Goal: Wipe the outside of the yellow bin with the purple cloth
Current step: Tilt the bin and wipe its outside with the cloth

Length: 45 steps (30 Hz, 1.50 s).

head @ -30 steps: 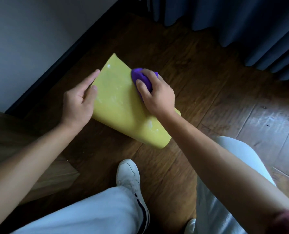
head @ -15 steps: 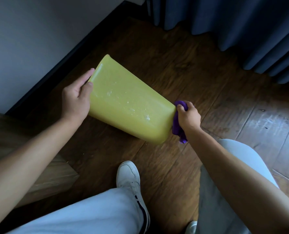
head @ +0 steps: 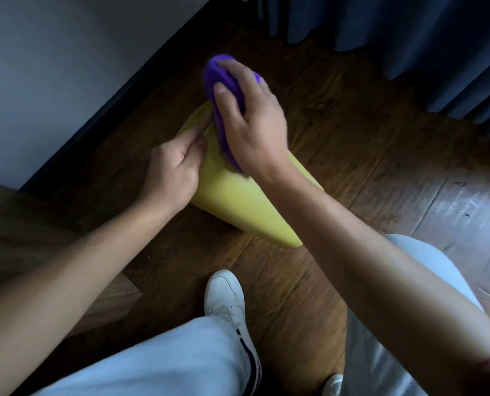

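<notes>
The smooth yellow plastic bin lies tipped on its side on the brown wooden floor, near the dark strip at the bottom of the grey wall. The left hand holds it by the far end. Its fingers curl around the edge there, so the bin cannot roll or slide.

The right hand is wrapped around the soft, fluffy purple cloth, with the thumb and fingers bent over the bunched-up cloth. The cloth is pressed on the upper side of the bin, near the far end, and part of it sticks out past the edge.

To do this step well, I think the right hand should press flat and rub in long strokes from one end to the other. The left hand should keep a firm hold and turn the bin bit by bit, so every side gets wiped, even the part now against the floor.

The bin looks hard and slippery, with round corners. It gets thinner toward the near end. The cloth looks thick and squishy. The floor has wood lines, and it looks shiny on the right.
</notes>
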Available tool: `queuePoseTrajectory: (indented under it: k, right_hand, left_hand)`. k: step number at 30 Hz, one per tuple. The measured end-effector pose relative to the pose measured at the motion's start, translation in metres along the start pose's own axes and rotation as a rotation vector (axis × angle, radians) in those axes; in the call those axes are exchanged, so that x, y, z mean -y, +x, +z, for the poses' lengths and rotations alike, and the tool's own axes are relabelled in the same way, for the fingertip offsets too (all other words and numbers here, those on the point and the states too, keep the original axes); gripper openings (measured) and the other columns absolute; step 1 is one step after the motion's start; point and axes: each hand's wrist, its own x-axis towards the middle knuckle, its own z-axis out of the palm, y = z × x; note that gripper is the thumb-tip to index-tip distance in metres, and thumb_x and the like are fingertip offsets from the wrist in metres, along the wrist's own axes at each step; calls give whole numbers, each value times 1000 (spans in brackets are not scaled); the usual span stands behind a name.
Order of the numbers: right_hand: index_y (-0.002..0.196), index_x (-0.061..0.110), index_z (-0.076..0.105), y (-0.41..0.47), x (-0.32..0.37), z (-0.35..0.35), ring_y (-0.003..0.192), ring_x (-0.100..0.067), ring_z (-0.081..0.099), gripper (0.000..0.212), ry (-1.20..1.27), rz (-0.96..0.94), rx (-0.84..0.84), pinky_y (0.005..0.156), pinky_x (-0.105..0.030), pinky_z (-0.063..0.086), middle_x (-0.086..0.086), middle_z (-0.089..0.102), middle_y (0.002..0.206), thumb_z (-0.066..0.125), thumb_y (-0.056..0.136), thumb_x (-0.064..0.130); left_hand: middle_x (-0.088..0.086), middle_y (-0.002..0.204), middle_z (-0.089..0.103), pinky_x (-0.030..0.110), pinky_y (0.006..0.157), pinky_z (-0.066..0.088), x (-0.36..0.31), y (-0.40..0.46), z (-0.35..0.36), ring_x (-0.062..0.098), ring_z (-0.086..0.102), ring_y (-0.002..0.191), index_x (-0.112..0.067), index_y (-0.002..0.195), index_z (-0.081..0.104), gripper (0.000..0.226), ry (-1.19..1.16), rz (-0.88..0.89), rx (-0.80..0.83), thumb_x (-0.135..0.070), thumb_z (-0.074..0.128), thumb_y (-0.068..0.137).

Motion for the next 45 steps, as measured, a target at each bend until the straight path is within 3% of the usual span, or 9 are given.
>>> queuePoseTrajectory:
  k: [4,15,20,22,26,29,35,41,45]
  right_hand:
    - [145,30,59,-5,3,9,142,-24,47,41,-87,-8,97,111,-43,42,1,55,152,50,107,43]
    - [140,25,66,-25,-22,10,140,-35,47,39,-222,-125,-27,107,-45,44,-12,48,158,59,104,37]
    - [141,25,65,-28,-29,17,141,-37,48,40,-253,-154,-58,112,-50,40,-14,48,158,58,104,36]
    - [143,25,64,-30,-33,18,143,-37,47,41,-266,-174,-62,115,-49,38,-14,47,158,58,104,36]
    - [143,24,63,-35,-45,22,142,-38,47,42,-290,-204,-73,117,-48,36,-15,48,157,58,103,37]
    - [140,24,66,-49,-68,25,138,-40,50,41,-335,-198,-77,114,-51,39,-17,52,154,60,102,36]
    - [138,24,68,-79,-125,12,133,-44,53,40,-457,-90,-54,111,-54,40,-17,54,151,63,99,36]
    - [146,24,58,-94,-161,-6,133,-43,51,49,-440,74,-64,109,-52,45,-17,50,153,57,99,40]
    - [148,42,35,-109,-182,-16,116,-39,62,49,-383,437,-67,88,-44,48,-8,47,152,36,102,57]
  left_hand:
    - [-7,112,69,15,81,49,4,-9,3,-3,64,97,-16,142,60,40,106,135,-111,-20,46,105]
    - [-8,119,63,4,90,45,2,-6,10,-23,57,105,-4,144,54,39,128,227,-98,-12,45,107]
    - [0,112,68,8,82,48,0,-4,7,17,68,96,-4,143,56,38,132,210,-64,-13,45,108]
    - [0,114,68,17,84,52,-1,-4,6,22,67,98,-4,143,56,38,139,207,-56,-13,45,108]
    - [-5,130,62,18,99,49,2,-3,3,-9,61,116,-3,145,55,40,145,170,-63,-15,44,108]
    - [-5,141,59,17,106,44,12,0,-4,-8,54,129,-10,146,56,41,101,87,-83,-19,43,108]
    - [-7,142,59,27,110,47,32,8,-23,3,56,132,-18,144,58,40,10,-92,-163,-23,44,107]
    - [-4,139,63,14,100,49,36,15,-21,-1,60,124,-24,143,60,40,59,-92,-161,-31,41,108]
    - [-12,136,62,0,90,43,44,20,-28,-20,56,113,-31,143,57,40,134,-83,-122,-36,38,109]
